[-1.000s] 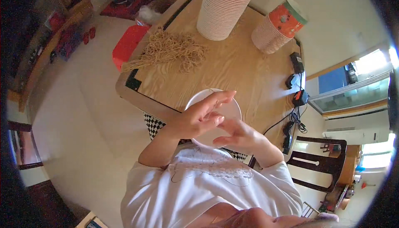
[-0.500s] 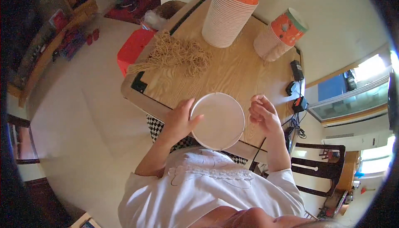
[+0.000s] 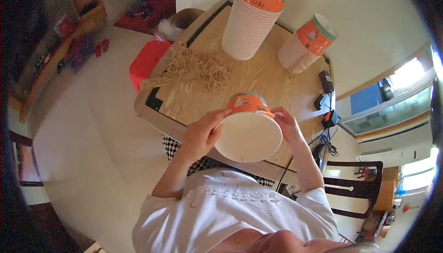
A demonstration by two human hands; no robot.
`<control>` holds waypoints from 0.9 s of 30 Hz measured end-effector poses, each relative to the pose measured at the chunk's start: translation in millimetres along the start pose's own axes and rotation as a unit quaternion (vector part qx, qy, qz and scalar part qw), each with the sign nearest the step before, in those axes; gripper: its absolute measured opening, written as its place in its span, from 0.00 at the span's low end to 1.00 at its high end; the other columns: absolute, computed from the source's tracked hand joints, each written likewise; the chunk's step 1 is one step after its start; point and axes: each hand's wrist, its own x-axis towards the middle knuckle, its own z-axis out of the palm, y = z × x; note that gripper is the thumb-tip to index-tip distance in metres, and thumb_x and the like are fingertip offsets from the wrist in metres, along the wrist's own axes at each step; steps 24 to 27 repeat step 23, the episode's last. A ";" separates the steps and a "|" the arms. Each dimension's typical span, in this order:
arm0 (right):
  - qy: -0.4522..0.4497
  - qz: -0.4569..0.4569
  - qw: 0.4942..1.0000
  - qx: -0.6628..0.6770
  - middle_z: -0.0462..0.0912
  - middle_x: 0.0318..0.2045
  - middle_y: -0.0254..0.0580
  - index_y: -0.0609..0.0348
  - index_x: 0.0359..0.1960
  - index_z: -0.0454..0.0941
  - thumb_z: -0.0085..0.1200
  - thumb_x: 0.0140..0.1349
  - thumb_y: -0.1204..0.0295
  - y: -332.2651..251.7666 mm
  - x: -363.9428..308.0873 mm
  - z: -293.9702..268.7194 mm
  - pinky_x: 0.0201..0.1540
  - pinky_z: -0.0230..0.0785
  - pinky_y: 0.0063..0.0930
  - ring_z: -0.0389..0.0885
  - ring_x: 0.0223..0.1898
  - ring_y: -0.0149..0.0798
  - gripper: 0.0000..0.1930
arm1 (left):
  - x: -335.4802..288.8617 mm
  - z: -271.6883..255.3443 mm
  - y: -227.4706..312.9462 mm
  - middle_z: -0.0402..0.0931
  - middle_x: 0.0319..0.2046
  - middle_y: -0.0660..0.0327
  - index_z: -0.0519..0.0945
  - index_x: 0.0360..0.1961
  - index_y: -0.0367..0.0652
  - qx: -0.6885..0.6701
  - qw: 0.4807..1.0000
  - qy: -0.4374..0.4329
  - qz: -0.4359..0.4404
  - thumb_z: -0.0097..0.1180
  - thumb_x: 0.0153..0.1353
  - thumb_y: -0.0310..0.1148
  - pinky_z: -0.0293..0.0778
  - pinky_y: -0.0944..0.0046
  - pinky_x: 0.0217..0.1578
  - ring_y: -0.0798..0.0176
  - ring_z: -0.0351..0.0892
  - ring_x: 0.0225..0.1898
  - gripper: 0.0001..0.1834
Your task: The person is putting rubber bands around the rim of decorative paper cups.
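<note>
A paper bucket (image 3: 248, 137) with a white inside and an orange printed outer wall is tipped so its mouth faces me, above the table's near edge. My left hand (image 3: 201, 133) grips its left side, thumb bent at the rim. At the far right of the rim, the fingers of my right hand (image 3: 287, 125) pinch the bucket's edge; whether they also hold something small is hidden. Beyond my left hand lies a tangled pile of tan cords (image 3: 196, 68). Two stacks of matching buckets, a tall one (image 3: 249, 27) and a shorter one (image 3: 302, 50), stand upside down farther back.
The wooden table (image 3: 263, 80) has a dark inlaid border. Black power adapters (image 3: 326, 82) and cables (image 3: 326, 142) lie along its right edge. A red stool (image 3: 150, 61) stands beyond the left edge, and a dark chair (image 3: 353, 186) at the right.
The bucket has tilted, so its orange outer wall now shows. My right hand has moved from beside the bucket onto its rim, while my left hand still holds the left side.
</note>
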 end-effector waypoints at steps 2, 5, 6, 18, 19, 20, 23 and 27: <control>-0.005 0.006 0.999 -0.052 0.77 0.28 0.33 0.58 0.44 0.69 0.48 0.57 0.76 -9.7 6.1 -6.3 0.28 0.69 0.20 0.75 0.26 0.27 0.12 | -0.6 6.3 -6.9 0.71 0.48 0.56 0.68 0.53 0.52 0.054 0.995 0.002 0.087 0.50 0.51 0.23 0.74 0.63 0.35 0.55 0.76 0.39 0.26; -0.016 -0.027 0.996 -0.086 0.75 0.32 0.34 0.59 0.45 0.69 0.48 0.54 0.79 -30.1 16.7 -6.7 0.32 0.68 0.19 0.73 0.29 0.26 0.15 | 0.5 4.9 2.2 0.69 0.49 0.56 0.67 0.54 0.54 0.097 0.991 -0.047 0.081 0.51 0.50 0.24 0.75 0.61 0.37 0.54 0.75 0.43 0.27; -0.030 -0.067 0.992 -0.105 0.74 0.35 0.34 0.60 0.45 0.69 0.49 0.52 0.80 -34.1 19.3 -10.0 0.33 0.67 0.19 0.72 0.30 0.26 0.16 | 1.3 6.6 2.6 0.69 0.49 0.56 0.67 0.54 0.54 0.097 0.991 -0.048 0.083 0.51 0.50 0.24 0.75 0.61 0.37 0.54 0.75 0.43 0.27; -0.012 -0.085 0.972 -0.221 0.73 0.39 0.31 0.59 0.51 0.67 0.48 0.47 0.86 -117.6 8.4 -36.6 0.31 0.67 0.15 0.72 0.29 0.22 0.25 | 9.3 29.6 -5.5 0.70 0.46 0.56 0.67 0.54 0.49 -0.011 1.000 -0.019 0.023 0.56 0.51 0.30 0.75 0.62 0.33 0.55 0.76 0.38 0.26; 0.052 -0.083 0.985 -0.142 0.74 0.40 0.31 0.58 0.51 0.68 0.48 0.47 0.86 -129.4 6.6 -46.5 0.31 0.66 0.15 0.71 0.28 0.21 0.25 | 11.5 34.4 -14.0 0.71 0.45 0.56 0.67 0.53 0.47 -0.021 1.000 0.003 0.005 0.57 0.50 0.32 0.75 0.62 0.33 0.56 0.75 0.38 0.26; 0.121 -0.174 0.892 -0.399 0.74 0.42 0.32 0.58 0.51 0.68 0.48 0.46 0.87 -149.4 1.8 -55.5 0.32 0.65 0.14 0.70 0.27 0.21 0.26 | 13.4 40.8 -24.7 0.71 0.44 0.57 0.67 0.52 0.45 -0.031 0.999 0.024 -0.013 0.59 0.49 0.33 0.74 0.62 0.34 0.56 0.75 0.38 0.27; 0.209 -0.302 0.799 -0.476 0.76 0.41 0.32 0.55 0.52 0.67 0.50 0.50 0.84 -199.0 -0.2 -48.3 0.33 0.67 0.16 0.72 0.29 0.21 0.24 | 12.7 78.5 -77.4 0.71 0.43 0.57 0.68 0.51 0.47 0.082 0.996 0.033 0.023 0.60 0.49 0.35 0.72 0.61 0.37 0.58 0.73 0.41 0.27; 0.209 -0.302 0.799 -0.476 0.76 0.41 0.32 0.55 0.52 0.67 0.50 0.50 0.84 -199.0 -0.2 -48.3 0.33 0.67 0.16 0.72 0.29 0.21 0.24 | 12.7 78.5 -77.4 0.71 0.43 0.57 0.68 0.51 0.47 0.082 0.996 0.033 0.023 0.60 0.49 0.35 0.72 0.61 0.37 0.58 0.73 0.41 0.27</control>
